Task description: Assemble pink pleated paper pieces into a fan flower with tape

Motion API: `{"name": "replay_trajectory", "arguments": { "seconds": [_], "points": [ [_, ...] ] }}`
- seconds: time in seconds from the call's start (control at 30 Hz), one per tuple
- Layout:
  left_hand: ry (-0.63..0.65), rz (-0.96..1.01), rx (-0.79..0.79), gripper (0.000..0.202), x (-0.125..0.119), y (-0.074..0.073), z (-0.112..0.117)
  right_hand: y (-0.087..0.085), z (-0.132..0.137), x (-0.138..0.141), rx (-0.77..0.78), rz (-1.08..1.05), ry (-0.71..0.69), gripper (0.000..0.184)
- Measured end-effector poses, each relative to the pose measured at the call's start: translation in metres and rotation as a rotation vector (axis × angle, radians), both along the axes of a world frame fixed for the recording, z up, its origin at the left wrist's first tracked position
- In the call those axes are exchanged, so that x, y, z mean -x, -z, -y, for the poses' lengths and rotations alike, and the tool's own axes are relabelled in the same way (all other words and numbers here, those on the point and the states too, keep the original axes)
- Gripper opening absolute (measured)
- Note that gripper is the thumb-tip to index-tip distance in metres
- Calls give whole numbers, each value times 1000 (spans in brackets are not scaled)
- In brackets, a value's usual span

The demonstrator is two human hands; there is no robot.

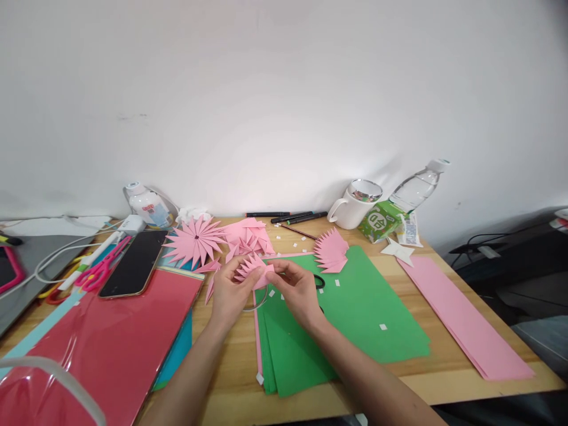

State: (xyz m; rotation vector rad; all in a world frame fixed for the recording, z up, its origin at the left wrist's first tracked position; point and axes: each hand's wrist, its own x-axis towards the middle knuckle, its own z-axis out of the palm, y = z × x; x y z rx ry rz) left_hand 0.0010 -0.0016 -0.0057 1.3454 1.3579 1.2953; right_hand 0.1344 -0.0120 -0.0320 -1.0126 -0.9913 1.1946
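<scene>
Between my two hands is a pink folded-paper fan with pointed tips along its upper left edge. My left hand pinches its left side, thumb across the front. At its right end the fingers of my right hand close on a pink paper piece. Both hands are above the left edge of a stack of green paper. Another pink pleated fan lies on the stack's far edge. Behind my left hand are a round pink paper star and several loose pink folded pieces.
To the left lie a phone, pink scissors and red paper in plastic. Along the wall are black pens, a white mug, a green box and a water bottle. Pink strips lie right.
</scene>
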Motion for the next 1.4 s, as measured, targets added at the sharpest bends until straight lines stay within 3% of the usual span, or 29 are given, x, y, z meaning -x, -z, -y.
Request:
{"name": "replay_trajectory", "arguments": {
  "seconds": [0.17, 0.4, 0.53, 0.63, 0.77, 0.93, 1.13, 1.4],
  "points": [
    [31, 44, 39, 27, 1, 0, -2, 1, 0, -1, 40, 8, -15, 25],
    [-24, 148, 162, 39, 4, 2, -6, -2, -4, -7, 98, 32, -227, 34],
    [-21, 303, 213, 44, 2, 1, -5, -2, -3, -5, 105, -56, -152, 38],
    [52, 412, 252, 39, -3, -2, -3, -3, -2, -3, 86, -122, -69, 41],
    [139, 401, 283, 35, -9, -1, 1, -6, 0, 0, 88, -154, -23, 37],
    [154, 418, 271, 33, -10, 3, 2, -6, 1, 0, 60, -69, 45, 30],
    [112, 389, 255, 35, -7, 2, 0, -11, -6, -11, 98, 19, -67, 31],
    [134, 473, 397, 40, -5, 1, -1, -11, -9, -18, 100, -1, -107, 27]
  ]
}}
